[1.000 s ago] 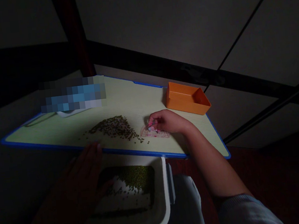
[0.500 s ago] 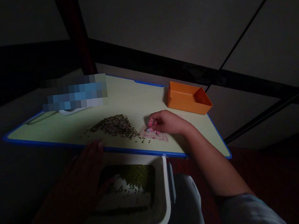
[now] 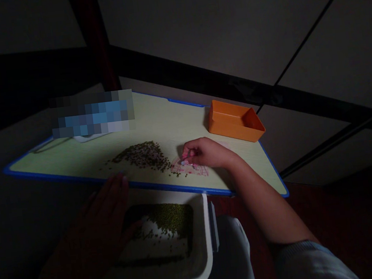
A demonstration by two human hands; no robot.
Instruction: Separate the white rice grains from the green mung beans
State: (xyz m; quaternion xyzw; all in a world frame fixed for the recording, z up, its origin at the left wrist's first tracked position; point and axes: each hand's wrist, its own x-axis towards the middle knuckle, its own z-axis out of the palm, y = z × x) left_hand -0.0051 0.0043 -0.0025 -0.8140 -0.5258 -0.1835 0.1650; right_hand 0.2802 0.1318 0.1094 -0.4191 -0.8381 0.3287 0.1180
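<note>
My right hand [image 3: 202, 152] is closed, thumb and fingers pinching a clear, pink-marked protractor [image 3: 192, 169] that rests on the pale folding table. Just left of the protractor's curved edge lies a spread pile of small green beans [image 3: 144, 155], which look like mung beans, with a few strays beside it. My left hand [image 3: 107, 202] stretches its fingers at the table's near edge, in deep shadow, and holds nothing I can see. Under it stands a white plastic bin [image 3: 205, 267] with more green beans [image 3: 171, 217] heaped toward its far right corner.
An orange open box [image 3: 230, 127] sits at the table's back right. A blurred-out blue item on a white base [image 3: 87, 138] is at the back left. Blue edging [image 3: 178, 187] rims the table, close to the wall. The room is dim.
The protractor and my right hand have shifted very slightly left, toward the bean pile. My left hand stays at the near edge.
</note>
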